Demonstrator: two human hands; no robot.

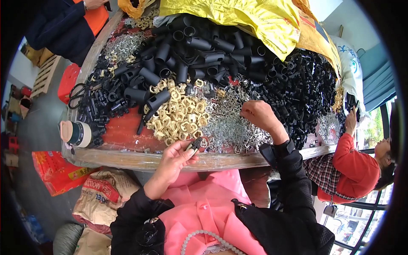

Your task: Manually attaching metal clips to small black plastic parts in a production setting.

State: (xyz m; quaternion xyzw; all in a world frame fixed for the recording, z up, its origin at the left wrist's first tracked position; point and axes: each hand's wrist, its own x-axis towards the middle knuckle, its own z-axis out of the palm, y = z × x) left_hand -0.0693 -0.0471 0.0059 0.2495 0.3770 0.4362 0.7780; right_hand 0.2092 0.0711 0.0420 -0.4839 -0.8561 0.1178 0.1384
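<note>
My left hand (173,160) is closed at the table's near edge, pinching a small black plastic fitting (196,143) between thumb and fingers. A pale bit shows beside the fitting, too small to make out. My right hand (260,114) hovers over or rests on a heap of small silver metal clips (231,114). Its fingers are curled down together, and whatever is in them is hidden. Between the hands and to the left lies a pile of cream plastic rings (182,112).
Black plastic tubes (182,70) fill the table's middle, with small black parts (297,89) to the right and more (102,102) at left. A yellow bag (255,21) covers the far side. A lidded cup (76,133) stands at the left edge. People sit at right and far left.
</note>
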